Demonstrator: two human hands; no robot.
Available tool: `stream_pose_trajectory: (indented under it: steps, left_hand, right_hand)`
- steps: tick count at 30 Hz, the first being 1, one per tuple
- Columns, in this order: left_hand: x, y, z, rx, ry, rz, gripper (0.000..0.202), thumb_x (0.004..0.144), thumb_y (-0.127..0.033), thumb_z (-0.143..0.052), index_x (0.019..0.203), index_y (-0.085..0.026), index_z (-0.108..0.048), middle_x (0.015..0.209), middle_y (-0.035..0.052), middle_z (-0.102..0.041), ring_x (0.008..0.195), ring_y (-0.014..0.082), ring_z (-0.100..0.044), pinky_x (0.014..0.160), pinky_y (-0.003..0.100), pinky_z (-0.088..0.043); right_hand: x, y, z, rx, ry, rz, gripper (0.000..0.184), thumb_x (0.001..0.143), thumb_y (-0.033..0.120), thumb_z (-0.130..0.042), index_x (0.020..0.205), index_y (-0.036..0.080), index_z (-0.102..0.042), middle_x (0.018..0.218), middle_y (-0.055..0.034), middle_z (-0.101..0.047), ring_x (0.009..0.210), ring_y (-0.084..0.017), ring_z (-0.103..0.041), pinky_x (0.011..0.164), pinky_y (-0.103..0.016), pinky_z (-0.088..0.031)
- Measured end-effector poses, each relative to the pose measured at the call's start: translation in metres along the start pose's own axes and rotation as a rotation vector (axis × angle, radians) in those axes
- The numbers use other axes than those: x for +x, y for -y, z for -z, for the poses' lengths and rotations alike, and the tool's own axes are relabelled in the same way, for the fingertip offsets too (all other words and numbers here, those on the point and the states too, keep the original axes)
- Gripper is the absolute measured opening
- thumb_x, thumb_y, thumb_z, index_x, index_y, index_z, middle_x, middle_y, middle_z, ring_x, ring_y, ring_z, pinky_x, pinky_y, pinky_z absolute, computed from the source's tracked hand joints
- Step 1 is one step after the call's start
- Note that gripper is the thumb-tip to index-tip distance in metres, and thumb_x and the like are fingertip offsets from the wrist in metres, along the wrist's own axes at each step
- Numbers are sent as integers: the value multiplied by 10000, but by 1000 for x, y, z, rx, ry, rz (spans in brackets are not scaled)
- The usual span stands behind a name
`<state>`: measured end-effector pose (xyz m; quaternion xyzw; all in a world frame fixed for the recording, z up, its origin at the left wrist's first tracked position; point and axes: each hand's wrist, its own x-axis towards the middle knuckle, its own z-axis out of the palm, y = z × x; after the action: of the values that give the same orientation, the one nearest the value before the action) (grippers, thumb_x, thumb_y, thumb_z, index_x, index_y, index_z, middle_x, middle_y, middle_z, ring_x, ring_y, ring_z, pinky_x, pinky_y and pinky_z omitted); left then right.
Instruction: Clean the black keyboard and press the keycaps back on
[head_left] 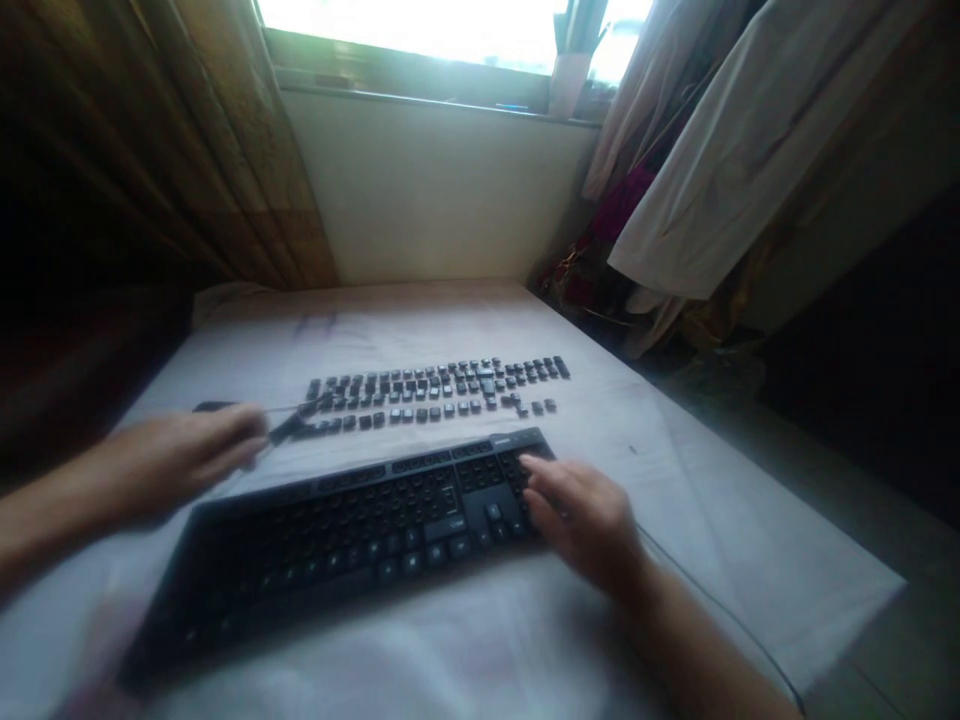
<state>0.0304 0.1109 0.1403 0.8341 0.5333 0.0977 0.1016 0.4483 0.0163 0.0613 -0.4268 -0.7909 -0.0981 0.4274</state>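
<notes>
A black keyboard [487, 497] lies at a slant on the cloth in front of me. Many of its key positions are bare, while keycaps remain along the lower rows. My right hand [589, 520] is on the keyboard's right end, its fingers curled over the number pad side. Blurred by motion, my left hand [202, 445] is closed around a thin tool with a dark end [214, 406] and a narrow shaft pointing right; its exact kind is unclear. Beyond the keyboard, loose black keycaps [427, 385] are laid out in rows, near the tool's tip.
A pale cloth [697, 480] covers the surface, whose right edge drops to the floor. The keyboard cable [720, 600] runs off to the lower right. A wall and bright window stand behind, with a curtain [247, 150] at left and hanging clothes [697, 180] at right.
</notes>
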Motion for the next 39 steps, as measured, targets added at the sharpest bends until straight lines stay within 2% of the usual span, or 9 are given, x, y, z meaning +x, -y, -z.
stream_pose_trajectory:
  steps: [4, 8, 18, 20, 23, 25, 27, 31, 39]
  left_hand:
    - [0, -84, -21, -133, 281, -118, 311, 910, -469, -438, 789, -218, -576, 682, -10, -639, 576, 140, -562, 535, 214, -365]
    - [4, -147, -43, -374, 412, -63, 236, 874, -371, -463, 703, -224, -531, 656, -19, -642, 544, 131, -553, 496, 213, -352]
    - [22, -181, -55, -797, 716, 54, 321, 876, -504, -474, 784, -201, -525, 680, 6, -683, 506, 137, -577, 471, 220, -429]
    - [23, -179, -54, -784, 632, 9, 400, 914, -558, -428, 800, -194, -547, 715, 14, -689, 554, 145, -604, 523, 238, -457]
    - [16, -165, -70, -525, 265, -157, 335, 939, -497, -472, 885, -207, -631, 834, 22, -707, 763, 187, -659, 720, 312, -521]
    - [7, -154, -91, -324, 41, -350, 248, 909, -399, -577, 1075, -229, -648, 1121, 60, -700, 1066, 242, -638, 942, 411, -499]
    - [-4, -145, -115, -121, -78, -455, 438, 859, -364, -674, 1273, -253, -586, 1357, 95, -607, 1278, 301, -537, 1074, 520, -418]
    - [-19, -141, -142, 54, -147, -496, 609, 837, -353, -693, 1405, -252, -497, 1467, 109, -524, 1340, 328, -491, 1121, 566, -368]
    - [-19, -142, -141, 84, -167, -520, 471, 946, -364, -558, 1395, -226, -521, 1406, 80, -593, 1279, 274, -560, 1089, 444, -418]
  right_hand:
    - [9, 28, -2, -82, 70, 160, 380, 951, 153, -572, 1326, 217, -557, 876, -46, -744, 717, -176, -673, 638, -309, -516]
    - [17, 43, -6, -101, 113, 217, 299, 962, 176, -541, 1253, 190, -609, 809, -37, -709, 651, -175, -621, 595, -323, -463]
    - [22, 39, -5, -169, 147, 112, 305, 977, 143, -478, 767, 187, -695, 645, -38, -601, 563, -169, -536, 520, -304, -408]
    - [22, 29, 3, -48, 122, 13, 254, 978, 175, -507, 828, 181, -712, 724, -56, -651, 631, -169, -599, 559, -277, -474]
    - [17, 13, 16, 301, 93, -291, 152, 957, 260, -594, 952, 196, -732, 818, -57, -718, 725, -178, -680, 638, -275, -562]
    - [12, 5, 20, 506, 143, -512, 166, 936, 324, -634, 978, 199, -736, 789, -36, -731, 686, -174, -692, 605, -274, -577]
    - [8, 1, 20, 620, 231, -638, 206, 916, 374, -657, 966, 190, -735, 743, -20, -724, 634, -161, -683, 560, -258, -571]
    - [7, 0, 12, 637, 344, -552, 168, 921, 340, -650, 914, 190, -725, 809, -31, -731, 722, -155, -693, 647, -259, -582]
    - [14, -5, 11, 580, 476, -188, 122, 974, 199, -581, 962, 190, -701, 893, -60, -739, 855, -160, -701, 773, -274, -578]
